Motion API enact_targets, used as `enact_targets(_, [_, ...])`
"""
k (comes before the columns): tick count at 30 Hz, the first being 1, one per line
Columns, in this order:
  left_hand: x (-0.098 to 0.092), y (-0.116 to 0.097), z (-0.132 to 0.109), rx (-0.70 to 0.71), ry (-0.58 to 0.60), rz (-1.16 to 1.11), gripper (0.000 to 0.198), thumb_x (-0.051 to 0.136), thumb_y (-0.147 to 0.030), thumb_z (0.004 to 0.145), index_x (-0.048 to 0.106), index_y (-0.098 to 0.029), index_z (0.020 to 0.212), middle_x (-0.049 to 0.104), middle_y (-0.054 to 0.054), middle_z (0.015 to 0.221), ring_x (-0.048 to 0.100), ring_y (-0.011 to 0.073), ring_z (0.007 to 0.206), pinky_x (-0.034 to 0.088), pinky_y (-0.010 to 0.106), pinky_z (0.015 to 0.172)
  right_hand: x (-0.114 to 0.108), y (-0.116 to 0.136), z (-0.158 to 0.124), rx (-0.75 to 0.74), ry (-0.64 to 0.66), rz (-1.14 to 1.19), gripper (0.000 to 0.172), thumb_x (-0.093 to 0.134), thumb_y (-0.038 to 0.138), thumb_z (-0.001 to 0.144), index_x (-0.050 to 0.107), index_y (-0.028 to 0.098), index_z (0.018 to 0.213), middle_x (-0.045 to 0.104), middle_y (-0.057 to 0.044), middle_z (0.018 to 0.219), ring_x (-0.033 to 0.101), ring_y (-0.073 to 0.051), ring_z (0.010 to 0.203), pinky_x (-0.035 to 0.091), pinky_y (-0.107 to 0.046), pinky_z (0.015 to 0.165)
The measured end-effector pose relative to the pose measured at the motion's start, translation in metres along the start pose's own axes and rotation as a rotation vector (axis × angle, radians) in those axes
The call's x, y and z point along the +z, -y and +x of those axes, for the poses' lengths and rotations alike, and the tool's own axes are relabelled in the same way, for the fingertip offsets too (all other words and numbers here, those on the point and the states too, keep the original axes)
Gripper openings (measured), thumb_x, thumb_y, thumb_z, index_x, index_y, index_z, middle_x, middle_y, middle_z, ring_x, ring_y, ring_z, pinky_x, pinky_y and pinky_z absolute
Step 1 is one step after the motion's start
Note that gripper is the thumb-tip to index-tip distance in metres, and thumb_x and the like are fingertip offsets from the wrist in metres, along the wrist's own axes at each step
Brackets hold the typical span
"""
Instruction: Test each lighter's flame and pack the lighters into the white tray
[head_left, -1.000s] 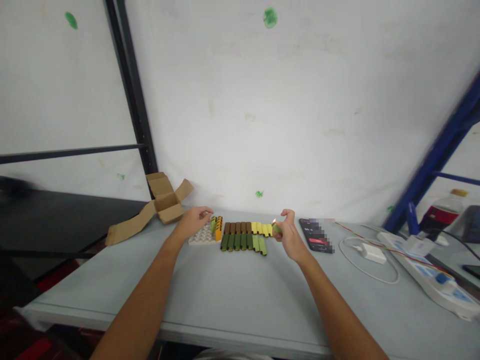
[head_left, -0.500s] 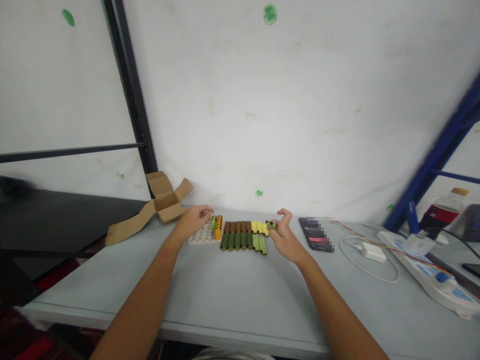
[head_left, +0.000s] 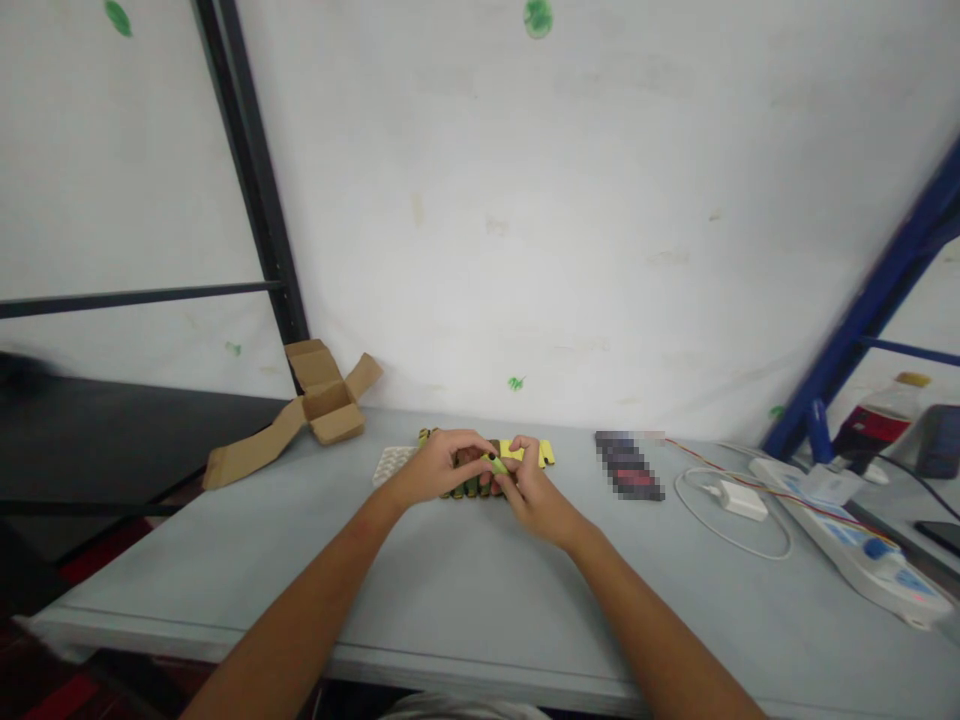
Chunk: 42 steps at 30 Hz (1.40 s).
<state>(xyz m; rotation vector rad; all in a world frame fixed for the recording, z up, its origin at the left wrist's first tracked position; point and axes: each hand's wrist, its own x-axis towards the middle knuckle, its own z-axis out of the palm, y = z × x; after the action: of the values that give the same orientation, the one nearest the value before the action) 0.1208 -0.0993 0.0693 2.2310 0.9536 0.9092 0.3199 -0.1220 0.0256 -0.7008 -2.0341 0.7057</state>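
My left hand (head_left: 435, 467) and my right hand (head_left: 538, 497) meet above the rows of small coloured pieces. Between their fingertips sits a small light-green piece (head_left: 498, 465) with a black end, pinched from both sides. Yellow pieces (head_left: 537, 452) show just behind my right hand. Below the fingers, dark green pieces (head_left: 471, 487) stick out partly. Brown pieces are mostly covered by my hands. To the left, a white studded tray (head_left: 391, 463) is half hidden by my left hand, and the pieces on it are largely covered.
An unfolded cardboard box (head_left: 330, 405) lies at the back left of the grey table (head_left: 450, 600). On the right are a phone (head_left: 631, 470), partly pixelated, a white charger (head_left: 745, 502) with its cable, a power strip (head_left: 847, 550) and a bottle (head_left: 877, 420) of dark drink.
Both hands have come together: my left moved right from the white tray, and my right moved left. My left fingers now join on the light-green piece.
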Motion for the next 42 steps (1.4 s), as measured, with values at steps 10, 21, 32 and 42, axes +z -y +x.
enact_targets(10, [-0.062,0.035,-0.009,-0.078,-0.4,0.214,0.028,0.062,-0.039,0.076,0.07,-0.016,0.089,0.064,0.003,0.068,0.057,0.017,0.064,0.047,0.029,0.064,-0.018,-0.009,0.005,0.167,-0.322,-0.043,0.042,0.054,0.031,0.089,0.022,0.025,0.117,0.056,-0.011,0.115,0.058,-0.02,0.101,0.049,-0.039,0.084])
enact_targets(21, [-0.079,0.075,-0.018,-0.283,-0.22,0.38,0.028,0.061,-0.038,0.072,0.074,-0.017,0.086,0.07,0.004,0.064,0.063,0.0211,0.063,0.049,0.031,0.06,-0.03,-0.021,0.005,0.313,-0.289,-0.098,0.023,0.052,0.03,0.085,0.04,0.023,0.104,0.06,0.0,0.087,0.059,-0.016,0.072,0.045,-0.029,0.065])
enact_targets(32, [-0.069,0.074,-0.013,-0.318,-0.105,0.29,0.025,0.068,-0.041,0.066,0.066,-0.018,0.076,0.071,0.003,0.068,0.068,0.0213,0.069,0.053,0.03,0.067,-0.037,-0.027,0.003,0.326,-0.18,-0.304,0.007,0.05,0.019,0.081,0.052,0.02,0.088,0.06,0.0,0.078,0.056,-0.015,0.067,0.04,-0.027,0.064])
enact_targets(42, [-0.068,0.089,-0.014,-0.364,-0.07,0.219,0.024,0.069,-0.04,0.068,0.062,-0.018,0.075,0.072,0.003,0.067,0.069,0.021,0.066,0.052,0.029,0.061,-0.053,-0.037,-0.01,0.284,0.175,-0.391,0.045,0.056,0.003,0.069,0.063,0.015,0.112,0.063,-0.01,0.108,0.06,-0.016,0.081,0.045,-0.03,0.078])
